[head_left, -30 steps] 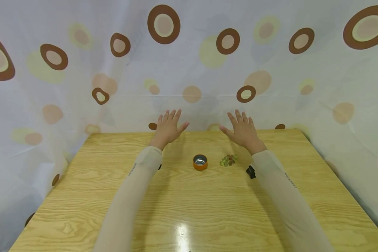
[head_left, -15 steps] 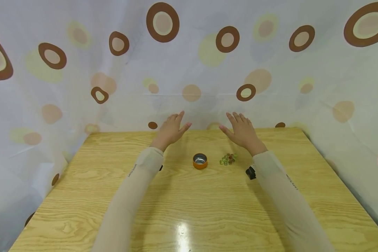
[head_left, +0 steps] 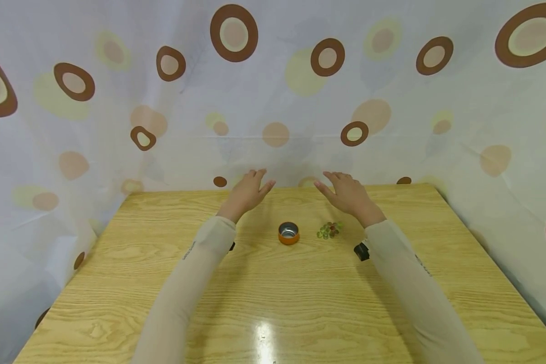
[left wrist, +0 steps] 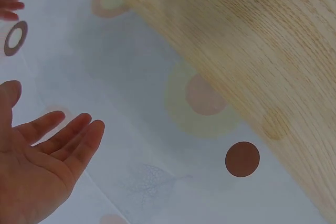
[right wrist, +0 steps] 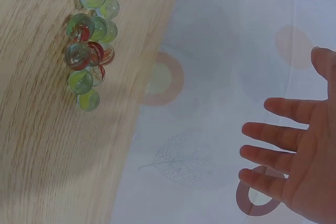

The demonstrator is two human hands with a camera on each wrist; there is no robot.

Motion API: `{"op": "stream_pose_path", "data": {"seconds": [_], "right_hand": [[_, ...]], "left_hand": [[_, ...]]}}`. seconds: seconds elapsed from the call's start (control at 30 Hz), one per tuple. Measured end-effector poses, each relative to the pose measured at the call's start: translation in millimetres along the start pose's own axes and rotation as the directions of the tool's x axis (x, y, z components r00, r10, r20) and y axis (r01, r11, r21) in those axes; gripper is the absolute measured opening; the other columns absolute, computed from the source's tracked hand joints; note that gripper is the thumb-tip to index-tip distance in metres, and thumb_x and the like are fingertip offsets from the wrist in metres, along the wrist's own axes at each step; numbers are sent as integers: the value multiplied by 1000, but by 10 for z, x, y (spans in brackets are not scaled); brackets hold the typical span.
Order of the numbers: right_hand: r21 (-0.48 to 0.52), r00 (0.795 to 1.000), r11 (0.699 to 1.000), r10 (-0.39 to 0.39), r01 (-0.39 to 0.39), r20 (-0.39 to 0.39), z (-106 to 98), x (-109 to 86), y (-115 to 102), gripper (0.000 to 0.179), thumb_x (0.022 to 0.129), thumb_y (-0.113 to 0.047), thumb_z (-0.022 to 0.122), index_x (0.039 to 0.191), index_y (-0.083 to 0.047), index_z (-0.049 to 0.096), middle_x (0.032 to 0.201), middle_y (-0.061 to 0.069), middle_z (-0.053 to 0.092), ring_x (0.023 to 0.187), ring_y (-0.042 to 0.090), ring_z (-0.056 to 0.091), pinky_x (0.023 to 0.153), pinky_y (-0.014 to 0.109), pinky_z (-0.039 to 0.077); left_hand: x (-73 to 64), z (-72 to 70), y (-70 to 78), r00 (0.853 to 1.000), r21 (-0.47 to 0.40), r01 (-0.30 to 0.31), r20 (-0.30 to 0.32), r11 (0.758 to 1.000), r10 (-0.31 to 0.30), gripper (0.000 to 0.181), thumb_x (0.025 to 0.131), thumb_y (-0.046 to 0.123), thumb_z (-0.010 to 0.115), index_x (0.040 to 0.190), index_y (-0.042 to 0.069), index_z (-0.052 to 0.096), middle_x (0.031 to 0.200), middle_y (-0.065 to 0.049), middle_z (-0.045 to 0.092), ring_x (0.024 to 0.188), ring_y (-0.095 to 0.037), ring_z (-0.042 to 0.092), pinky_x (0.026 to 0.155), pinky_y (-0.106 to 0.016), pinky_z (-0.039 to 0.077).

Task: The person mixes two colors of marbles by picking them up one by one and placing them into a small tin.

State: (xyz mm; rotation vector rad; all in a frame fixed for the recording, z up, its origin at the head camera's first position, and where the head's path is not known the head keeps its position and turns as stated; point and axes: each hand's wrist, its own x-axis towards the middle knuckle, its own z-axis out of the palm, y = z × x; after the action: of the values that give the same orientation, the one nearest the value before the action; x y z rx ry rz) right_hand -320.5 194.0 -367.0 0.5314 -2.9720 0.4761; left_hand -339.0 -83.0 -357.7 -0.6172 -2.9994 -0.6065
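Both hands hover over the far part of the table, palms away from the head camera. My left hand (head_left: 247, 192) has relaxed, slightly bent fingers with nothing in them; its palm shows in the left wrist view (left wrist: 39, 171). To the right, my right hand (head_left: 347, 194) is likewise relaxed, fingers spread and holding nothing. Between and nearer than the hands stands a small orange cup (head_left: 288, 233) with a metal inside. Beside it, nearest the right hand, lies a cluster of glass marbles (right wrist: 86, 51), greenish and some with red swirls.
The wooden table (head_left: 273, 288) ends at a patterned cloth (head_left: 273, 96) hanging behind and around it. A small black object (head_left: 361, 251) sits at the right sleeve's underside. Light glares on the near tabletop.
Both hands have tilted and their fingers have bent downward, lowering a little toward the table. The cup and the marbles have not moved.
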Motion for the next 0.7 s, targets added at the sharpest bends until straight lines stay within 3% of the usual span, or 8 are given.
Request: {"op": "stream_pose_path", "data": {"seconds": [0.13,0.27,0.4,0.5,0.7], "right_hand": [[23,999,1000,19,-20,41,7,-3,-5,74,102,-57,24,147,0,35,143,29,41,130,47,38,105,61,29],[48,997,998,26,-29,73,7,-19,-14,72,102,-55,26,147,0,35,143,29,41,129,46,40,104,61,31],[99,996,995,27,-35,87,12,-35,-21,69,102,-54,29,146,-1,38,137,26,49,117,43,53,95,58,41],[136,995,990,24,-37,92,20,-40,-24,67,102,-54,29,144,-2,43,129,23,57,105,39,60,88,56,46],[170,995,985,9,-26,102,17,-52,-33,65,102,-53,30,138,-3,50,121,21,61,103,37,61,88,55,45]], "left_hand": [[-9,7,7,1000,-26,-11,9,1000,11,57,104,40,39,145,0,37,146,-22,40,134,-36,38,109,-46,32],[-18,27,-4,999,-50,-25,34,998,27,55,104,38,41,142,-2,42,137,-21,51,124,-34,51,102,-44,41],[-18,46,-4,998,-80,-23,61,997,28,51,104,35,43,140,0,44,125,-21,59,112,-33,58,95,-43,47],[-8,53,9,997,-83,-27,73,996,33,48,104,34,43,139,0,47,120,-20,62,107,-34,60,93,-44,47],[-4,52,39,996,-93,-20,84,995,27,46,104,33,43,136,2,51,113,-18,65,106,-35,58,100,-49,39]]}}
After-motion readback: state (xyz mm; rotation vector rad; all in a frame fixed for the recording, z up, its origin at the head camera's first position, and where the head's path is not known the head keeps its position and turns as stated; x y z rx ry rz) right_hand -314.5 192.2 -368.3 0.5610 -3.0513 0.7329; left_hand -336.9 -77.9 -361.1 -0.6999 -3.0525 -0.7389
